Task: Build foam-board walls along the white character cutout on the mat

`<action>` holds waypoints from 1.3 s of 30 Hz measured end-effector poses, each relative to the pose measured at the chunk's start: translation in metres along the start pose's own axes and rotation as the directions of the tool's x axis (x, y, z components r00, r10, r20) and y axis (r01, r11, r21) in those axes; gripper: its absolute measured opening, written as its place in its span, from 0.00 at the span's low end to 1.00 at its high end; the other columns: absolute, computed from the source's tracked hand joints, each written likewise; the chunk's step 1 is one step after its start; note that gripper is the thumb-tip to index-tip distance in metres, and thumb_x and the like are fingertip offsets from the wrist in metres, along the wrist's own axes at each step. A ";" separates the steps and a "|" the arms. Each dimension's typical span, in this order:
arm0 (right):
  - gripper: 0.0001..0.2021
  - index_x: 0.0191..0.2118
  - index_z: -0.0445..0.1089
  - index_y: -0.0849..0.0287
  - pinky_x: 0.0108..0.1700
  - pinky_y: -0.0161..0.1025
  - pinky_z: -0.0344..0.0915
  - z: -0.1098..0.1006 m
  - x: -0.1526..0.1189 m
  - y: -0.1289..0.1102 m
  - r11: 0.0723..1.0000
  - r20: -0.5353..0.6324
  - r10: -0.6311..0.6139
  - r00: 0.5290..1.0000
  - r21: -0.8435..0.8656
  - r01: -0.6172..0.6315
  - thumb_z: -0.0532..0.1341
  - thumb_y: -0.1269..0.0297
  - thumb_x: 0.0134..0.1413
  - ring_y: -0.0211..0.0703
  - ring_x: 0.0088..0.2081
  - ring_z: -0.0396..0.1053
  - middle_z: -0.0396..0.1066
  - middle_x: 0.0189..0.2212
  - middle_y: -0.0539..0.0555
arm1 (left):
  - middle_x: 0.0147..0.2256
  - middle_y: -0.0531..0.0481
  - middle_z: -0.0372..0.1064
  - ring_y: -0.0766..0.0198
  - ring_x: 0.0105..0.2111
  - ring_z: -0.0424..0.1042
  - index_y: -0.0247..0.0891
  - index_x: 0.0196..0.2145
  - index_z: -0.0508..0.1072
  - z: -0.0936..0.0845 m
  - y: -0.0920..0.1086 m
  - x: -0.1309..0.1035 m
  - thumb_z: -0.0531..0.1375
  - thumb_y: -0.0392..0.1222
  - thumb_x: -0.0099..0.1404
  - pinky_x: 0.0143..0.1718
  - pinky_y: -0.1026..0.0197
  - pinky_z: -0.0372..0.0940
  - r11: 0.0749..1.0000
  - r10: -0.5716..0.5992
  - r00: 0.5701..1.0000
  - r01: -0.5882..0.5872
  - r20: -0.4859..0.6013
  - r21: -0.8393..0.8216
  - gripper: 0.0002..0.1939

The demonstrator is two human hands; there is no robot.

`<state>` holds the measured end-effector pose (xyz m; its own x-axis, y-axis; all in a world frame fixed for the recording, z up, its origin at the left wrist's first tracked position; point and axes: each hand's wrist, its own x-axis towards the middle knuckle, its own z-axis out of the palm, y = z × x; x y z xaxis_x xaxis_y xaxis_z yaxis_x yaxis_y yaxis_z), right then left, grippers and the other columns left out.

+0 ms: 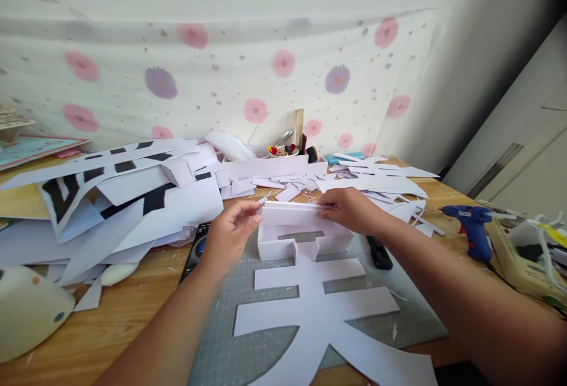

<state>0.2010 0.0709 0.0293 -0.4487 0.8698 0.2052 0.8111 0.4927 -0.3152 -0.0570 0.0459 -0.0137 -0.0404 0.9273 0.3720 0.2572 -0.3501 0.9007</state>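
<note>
A large white cut-out character point(316, 297) lies on the grey-green cutting mat point(221, 339), with upright white walls round its far end. Across the back of those walls runs a white strip point(290, 213). My right hand point(348, 206) pinches this strip near its right end, thumb in front. At the strip's left end is my left hand point(233, 226), its fingers curved and thumb apart from them, with nothing visible held between them. A black cutter point(379, 252) rests on the mat beneath my right forearm.
White sheets with black marks point(146, 191) pile up at the left. Behind the hands are paper scraps point(376, 182) and a white tray point(266, 167) of tools. A blue glue gun point(473, 229) and a power strip point(518, 256) lie at the right. A cream rounded object point(31, 312) sits front left.
</note>
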 end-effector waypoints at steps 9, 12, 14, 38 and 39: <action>0.06 0.33 0.74 0.55 0.34 0.34 0.58 0.018 0.023 0.024 0.983 0.177 0.048 0.983 -0.185 -0.014 0.62 0.63 0.48 0.44 0.35 0.70 0.76 0.33 0.51 | 0.38 0.53 0.76 0.57 0.41 0.72 0.45 0.42 0.75 0.001 -0.009 0.001 0.57 0.45 0.60 0.44 0.56 0.64 0.824 0.084 0.991 -0.127 0.102 0.552 0.13; 0.07 0.34 0.74 0.55 0.34 0.34 0.58 0.015 0.025 0.024 0.970 0.205 0.050 0.977 -0.244 0.001 0.61 0.63 0.49 0.44 0.35 0.70 0.76 0.33 0.52 | 0.40 0.52 0.75 0.57 0.42 0.71 0.45 0.47 0.72 0.002 -0.009 0.001 0.54 0.44 0.63 0.45 0.56 0.64 0.759 0.163 0.973 -0.231 0.166 0.609 0.16; 0.07 0.35 0.75 0.55 0.34 0.33 0.58 0.014 0.025 0.023 0.964 0.215 0.059 0.975 -0.264 0.000 0.61 0.63 0.50 0.44 0.36 0.70 0.76 0.32 0.53 | 0.41 0.51 0.75 0.58 0.42 0.71 0.44 0.47 0.73 0.002 -0.009 0.001 0.53 0.43 0.64 0.45 0.56 0.63 0.707 0.205 0.953 -0.301 0.223 0.639 0.16; 0.04 0.31 0.74 0.54 0.32 0.35 0.57 0.016 0.021 0.023 0.968 0.179 0.054 0.982 -0.251 -0.008 0.61 0.64 0.49 0.45 0.33 0.70 0.76 0.31 0.53 | 0.44 0.47 0.74 0.54 0.44 0.67 0.42 0.45 0.75 0.005 -0.018 -0.001 0.50 0.43 0.66 0.46 0.49 0.61 0.607 0.256 0.894 -0.445 0.368 0.659 0.16; 0.04 0.31 0.74 0.55 0.32 0.35 0.57 0.015 0.021 0.024 0.970 0.175 0.051 0.983 -0.241 -0.007 0.61 0.64 0.48 0.44 0.32 0.70 0.76 0.30 0.53 | 0.44 0.47 0.73 0.54 0.45 0.67 0.42 0.45 0.75 0.005 -0.018 -0.001 0.50 0.43 0.66 0.46 0.49 0.60 0.613 0.242 0.895 -0.440 0.373 0.657 0.17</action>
<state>0.2055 0.1016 0.0120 -0.4655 0.8847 0.0232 0.8809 0.4657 -0.0840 -0.0562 0.0517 -0.0312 0.3866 0.7949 0.4677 0.8094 -0.5355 0.2411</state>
